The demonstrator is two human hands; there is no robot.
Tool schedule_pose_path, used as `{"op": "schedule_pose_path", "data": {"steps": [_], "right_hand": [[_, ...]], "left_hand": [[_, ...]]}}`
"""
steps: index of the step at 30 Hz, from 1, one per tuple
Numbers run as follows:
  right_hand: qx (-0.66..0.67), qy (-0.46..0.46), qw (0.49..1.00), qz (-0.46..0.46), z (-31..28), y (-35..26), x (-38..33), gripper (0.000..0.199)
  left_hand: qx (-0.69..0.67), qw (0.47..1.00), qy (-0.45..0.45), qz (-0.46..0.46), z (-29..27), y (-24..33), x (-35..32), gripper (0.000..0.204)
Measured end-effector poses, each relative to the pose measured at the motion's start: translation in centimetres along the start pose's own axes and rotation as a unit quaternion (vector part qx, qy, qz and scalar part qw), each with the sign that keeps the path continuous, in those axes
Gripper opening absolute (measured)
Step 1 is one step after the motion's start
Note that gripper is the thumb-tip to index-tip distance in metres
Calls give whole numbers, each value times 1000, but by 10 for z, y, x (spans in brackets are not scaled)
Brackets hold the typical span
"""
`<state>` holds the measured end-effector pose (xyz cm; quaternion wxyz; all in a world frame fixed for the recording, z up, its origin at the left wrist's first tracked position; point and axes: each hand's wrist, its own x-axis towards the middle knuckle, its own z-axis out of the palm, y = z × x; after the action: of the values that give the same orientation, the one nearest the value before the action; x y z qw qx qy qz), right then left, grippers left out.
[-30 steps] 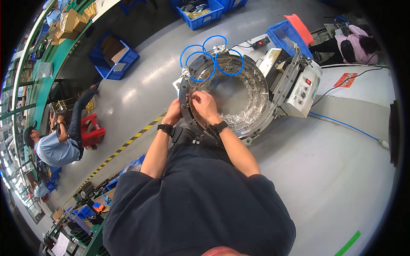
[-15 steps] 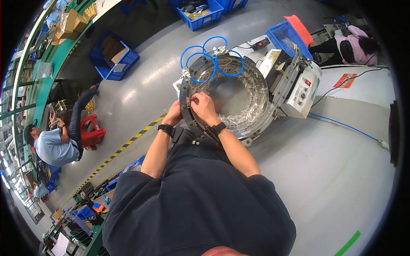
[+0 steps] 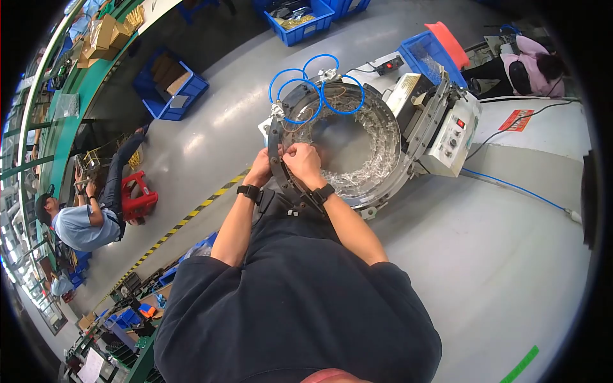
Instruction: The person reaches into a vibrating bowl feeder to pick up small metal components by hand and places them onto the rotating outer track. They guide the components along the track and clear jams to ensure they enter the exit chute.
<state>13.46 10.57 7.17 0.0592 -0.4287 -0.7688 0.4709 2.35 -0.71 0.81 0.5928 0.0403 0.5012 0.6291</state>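
Observation:
A round metal feeder bowl (image 3: pixel 383 131) stands in front of me, with many small clear plastic pieces (image 3: pixel 373 159) heaped in a ring inside it. My left hand (image 3: pixel 259 170) is at the bowl's left outer edge, its fingers curled against the dark rim (image 3: pixel 276 159). Over the inner side of that rim is my right hand (image 3: pixel 302 163), fingers pinched close to the left fingertips. Whatever lies between the fingers is too small and too covered to make out. Blue air tubes (image 3: pixel 348 113) loop over the far side of the bowl.
A white control box (image 3: pixel 450 137) with knobs adjoins the bowl on the right. Behind it stands a blue bin (image 3: pixel 421 54) of clear pieces. More blue bins (image 3: pixel 169 89) are on the floor. One person (image 3: pixel 83 223) sits at left by a red stool (image 3: pixel 137 195); another (image 3: pixel 530 70) is far right.
My right hand has shifted slightly down and left along the rim, towards me. My left hand stays nearly in place. The seated person at left has moved their hands a little.

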Motion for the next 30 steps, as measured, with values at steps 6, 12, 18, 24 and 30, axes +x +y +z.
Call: {"op": "schedule_pose_path", "data": {"steps": [6, 12, 18, 24, 30], "right_hand": [[-41, -1, 999, 10, -7, 12, -1, 18], [9, 100, 994, -37, -10, 12, 1, 19], [40, 37, 990, -131, -6, 14, 8, 17], [5, 30, 991, -130, -5, 20, 5, 17], [55, 47, 988, -133, -4, 10, 10, 18]], "left_hand": [[-3, 1000, 9, -15, 7, 2, -2, 12], [-53, 997, 63, -11, 11, 6, 0, 18], [-47, 997, 53, -1, 17, 6, 4, 18], [-15, 999, 13, -29, -7, 1, 0, 19], [-25, 998, 41, -46, 16, 17, -2, 19]]}}
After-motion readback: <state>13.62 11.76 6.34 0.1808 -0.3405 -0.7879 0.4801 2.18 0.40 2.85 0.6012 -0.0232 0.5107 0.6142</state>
